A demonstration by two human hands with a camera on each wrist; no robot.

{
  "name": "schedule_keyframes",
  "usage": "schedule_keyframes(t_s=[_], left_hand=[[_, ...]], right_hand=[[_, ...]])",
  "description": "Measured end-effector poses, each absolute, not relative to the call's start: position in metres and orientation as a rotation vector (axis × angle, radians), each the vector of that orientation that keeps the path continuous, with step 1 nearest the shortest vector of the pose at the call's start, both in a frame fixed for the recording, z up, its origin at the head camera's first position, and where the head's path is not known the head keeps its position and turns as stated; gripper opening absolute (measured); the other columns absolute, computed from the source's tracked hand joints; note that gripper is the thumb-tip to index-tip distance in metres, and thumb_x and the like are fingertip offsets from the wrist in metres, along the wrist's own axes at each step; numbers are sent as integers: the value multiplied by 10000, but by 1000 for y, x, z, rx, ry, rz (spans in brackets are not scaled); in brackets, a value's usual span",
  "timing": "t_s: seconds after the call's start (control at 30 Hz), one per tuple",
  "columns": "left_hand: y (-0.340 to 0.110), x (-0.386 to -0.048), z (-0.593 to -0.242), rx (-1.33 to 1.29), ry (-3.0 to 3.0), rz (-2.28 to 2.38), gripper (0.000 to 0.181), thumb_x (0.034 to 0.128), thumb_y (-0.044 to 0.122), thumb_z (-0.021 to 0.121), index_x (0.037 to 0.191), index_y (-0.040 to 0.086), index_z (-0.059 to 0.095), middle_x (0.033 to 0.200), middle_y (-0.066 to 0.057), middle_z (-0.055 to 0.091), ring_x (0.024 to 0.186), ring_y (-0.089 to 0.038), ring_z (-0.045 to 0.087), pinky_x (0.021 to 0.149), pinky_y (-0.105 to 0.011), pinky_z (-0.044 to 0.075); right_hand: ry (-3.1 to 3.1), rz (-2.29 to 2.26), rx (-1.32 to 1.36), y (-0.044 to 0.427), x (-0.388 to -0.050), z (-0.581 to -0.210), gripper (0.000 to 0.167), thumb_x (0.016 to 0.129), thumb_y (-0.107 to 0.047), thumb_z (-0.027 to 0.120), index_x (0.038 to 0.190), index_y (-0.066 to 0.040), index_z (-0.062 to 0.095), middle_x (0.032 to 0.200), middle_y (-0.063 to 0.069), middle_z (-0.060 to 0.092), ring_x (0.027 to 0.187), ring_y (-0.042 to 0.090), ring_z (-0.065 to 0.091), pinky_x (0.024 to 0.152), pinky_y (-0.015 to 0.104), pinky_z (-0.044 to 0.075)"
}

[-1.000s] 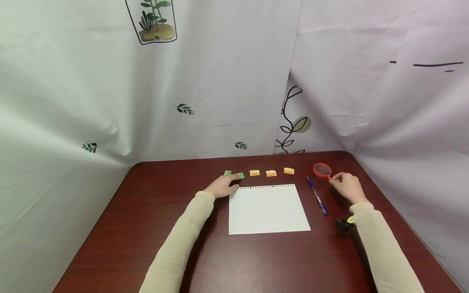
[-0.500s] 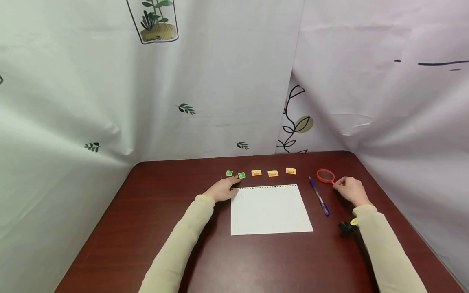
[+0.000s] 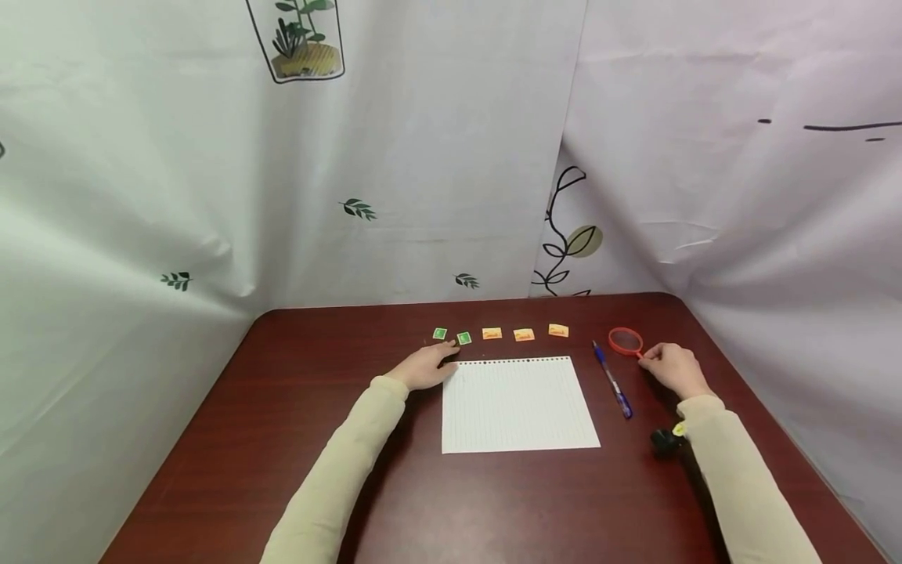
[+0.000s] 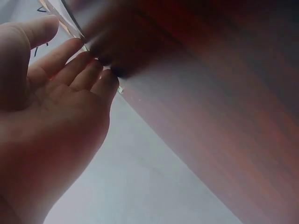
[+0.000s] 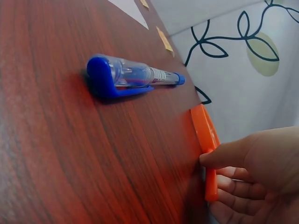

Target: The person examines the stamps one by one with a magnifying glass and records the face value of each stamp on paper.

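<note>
My right hand (image 3: pixel 675 368) pinches the handle of a red magnifying glass (image 3: pixel 625 340) at the table's right side. In the right wrist view, the thumb and fingers hold the orange-red handle (image 5: pixel 211 182), and the lens frame lies at or very near the tabletop. My left hand (image 3: pixel 425 366) rests at the upper left corner of a lined sheet of paper (image 3: pixel 520 406), its fingers fairly straight and holding nothing. Just beyond its fingertips lie two small green stamp-like pieces, one of them a green square (image 3: pixel 463 338). In the left wrist view the palm (image 4: pixel 60 102) shows.
Several small orange stamp-like pieces, such as an orange rectangle (image 3: pixel 524 334), lie in a row behind the paper. A blue pen (image 3: pixel 611 380) lies between paper and magnifying glass. White printed cloth (image 3: pixel 437 157) hangs round the dark red table (image 3: pixel 451 509).
The magnifying glass has come slightly toward me with my right hand. My left fingers have drawn back a little from the green pieces. The last half second shows almost no movement.
</note>
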State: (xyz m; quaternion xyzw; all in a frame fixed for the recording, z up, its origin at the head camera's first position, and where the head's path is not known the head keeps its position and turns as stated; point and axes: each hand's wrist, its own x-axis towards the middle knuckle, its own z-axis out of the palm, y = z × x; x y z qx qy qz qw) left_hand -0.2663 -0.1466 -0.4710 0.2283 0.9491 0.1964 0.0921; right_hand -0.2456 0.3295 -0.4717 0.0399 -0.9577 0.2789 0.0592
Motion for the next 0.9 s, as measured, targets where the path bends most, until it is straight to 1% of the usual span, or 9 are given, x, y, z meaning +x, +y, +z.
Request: schedule_keyframes(t_s=[0.13,0.3,0.4,0.53,0.7,0.83,0.9], left_hand=[[-149,-257,-470,673,2806,552,562,1057,326,524,1523,28,427,1609,-140,337,1482,-286,319,1171,-443,313],[-152,-244,-469,644,2792,521,758,1003,474,583,1559,15,346,1629,-132,297,1508,-267,260,1184,-434,289],[-154,-235,-468,628,2780,517,834,974,521,608,1573,21,313,1639,-128,272,1519,-261,228,1191,-427,273],[-158,-224,-470,639,2781,498,868,951,558,622,1583,52,308,1649,-123,247,1519,-266,229,1177,-442,299],[-164,-211,-471,675,2782,485,889,929,578,643,1591,87,307,1661,-109,217,1520,-260,223,1151,-459,341],[-168,-202,-473,747,2774,465,904,924,583,647,1583,62,315,1659,-119,222,1522,-279,216,1161,-469,324],[-169,-198,-473,769,2773,444,901,925,586,644,1580,59,322,1657,-119,227,1521,-285,217,1173,-466,302]], right_hand=[[-2865,817,116,327,-245,-471,239,908,-152,714,923,81,663,778,124,647,693,245,576,615,364,448],[-2795,776,152,319,-248,-467,179,890,-100,729,932,62,667,798,142,636,725,287,585,653,436,465],[-2789,754,222,315,-251,-464,150,890,-68,715,953,62,677,807,142,640,728,288,587,657,446,469],[-2829,738,337,308,-255,-462,149,897,-33,700,1006,68,687,832,137,663,741,275,604,667,439,487],[-2899,738,455,299,-260,-464,238,910,-11,696,1126,85,670,912,171,685,829,318,644,725,496,530],[-2924,682,541,291,-264,-467,285,901,25,679,1182,72,668,954,170,682,883,331,639,779,531,531],[-2930,654,585,285,-265,-468,297,896,52,653,1192,60,677,1000,195,680,923,357,643,811,555,529]])
